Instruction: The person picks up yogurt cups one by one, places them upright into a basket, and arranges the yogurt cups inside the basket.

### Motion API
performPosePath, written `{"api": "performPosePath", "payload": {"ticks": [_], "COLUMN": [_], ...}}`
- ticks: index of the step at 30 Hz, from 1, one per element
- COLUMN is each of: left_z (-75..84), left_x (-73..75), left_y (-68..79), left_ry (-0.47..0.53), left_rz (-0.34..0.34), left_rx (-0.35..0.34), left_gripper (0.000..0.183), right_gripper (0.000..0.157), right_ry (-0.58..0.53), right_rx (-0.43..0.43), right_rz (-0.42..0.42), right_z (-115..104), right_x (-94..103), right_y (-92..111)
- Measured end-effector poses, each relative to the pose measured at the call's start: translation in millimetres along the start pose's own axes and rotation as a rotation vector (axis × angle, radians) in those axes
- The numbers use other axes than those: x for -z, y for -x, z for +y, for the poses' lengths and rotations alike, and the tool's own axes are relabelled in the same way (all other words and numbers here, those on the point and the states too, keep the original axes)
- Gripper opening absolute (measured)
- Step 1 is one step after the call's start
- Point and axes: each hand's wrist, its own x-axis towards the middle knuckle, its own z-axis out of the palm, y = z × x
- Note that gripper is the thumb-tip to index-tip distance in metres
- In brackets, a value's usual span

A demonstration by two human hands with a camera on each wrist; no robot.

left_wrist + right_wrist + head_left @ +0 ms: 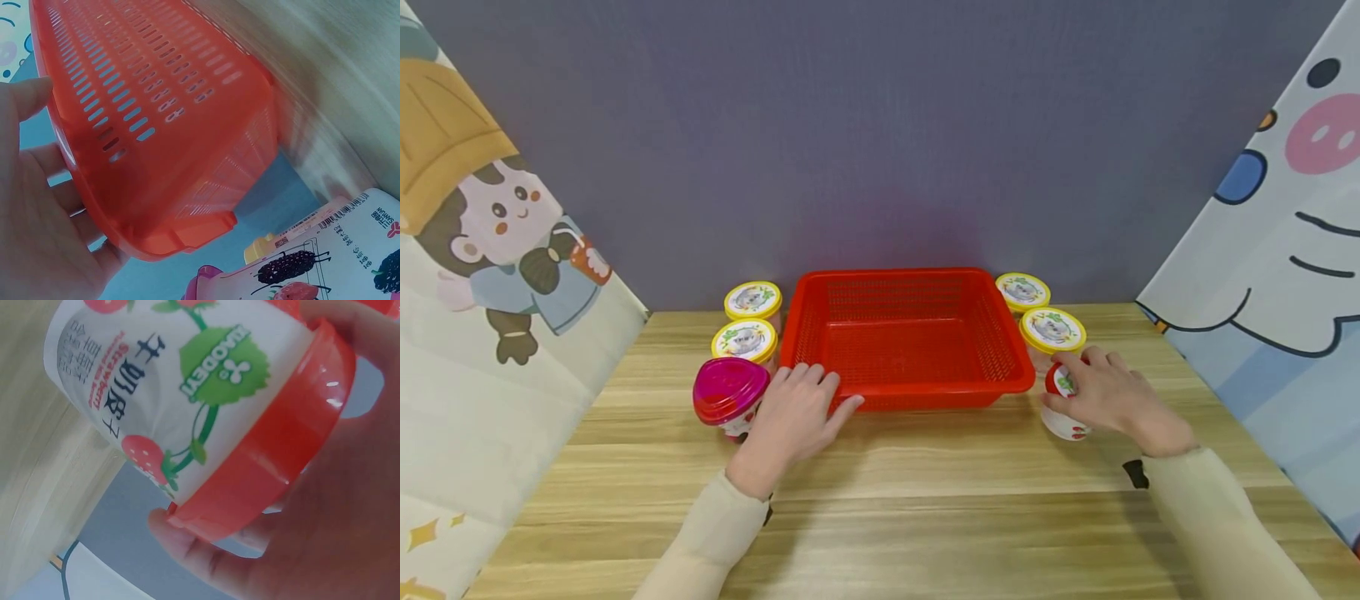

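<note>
My right hand [1108, 392] grips the red lid of a white strawberry-printed cup [1066, 423], thumb and fingers spread round the lid's edge. Green and black lettering shows on this white cup [181, 381] in the right wrist view. At the front left corner of the red plastic basket [910, 389], my left hand [793, 412] rests on the rim with fingers loosely extended over it. From the left wrist view, the fingertips pass behind the rim of the slotted basket [187, 144]. A tub with a magenta lid [730, 390] stands just left of that hand, partly hidden by it.
Two yellow-lidded tubs [745, 340] stand left of the basket, one behind the other. Another two yellow-lidded tubs [1052, 330] stand on its right. A grey panel [887, 150] rises behind the wooden table [910, 517], with printed cartoon sheets at both sides.
</note>
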Motion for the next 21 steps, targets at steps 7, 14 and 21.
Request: {"api": "performPosePath", "payload": {"ticks": [7, 14, 21], "left_z": [0.8, 1.2, 1.9], "left_x": [-0.5, -0.6, 0.2], "left_y": [0.6, 1.0, 1.0], "left_ry": [0.008, -0.002, -0.014], "left_rz": [0.009, 0.001, -0.01], "left_rx": [0.004, 0.001, 0.005], "left_gripper": [0.044, 0.045, 0.047], "right_gripper": [0.073, 0.071, 0.063], "right_ry": [-0.03, 0.001, 0.026], "right_rx": [-0.012, 0.001, 0.012], "right_rz": [-0.04, 0.006, 0.073], "right_z": [2.3, 4.2, 7.7], "right_x": [-0.3, -5.6, -11.7], "right_y": [-2.8, -4.5, -3.1]}}
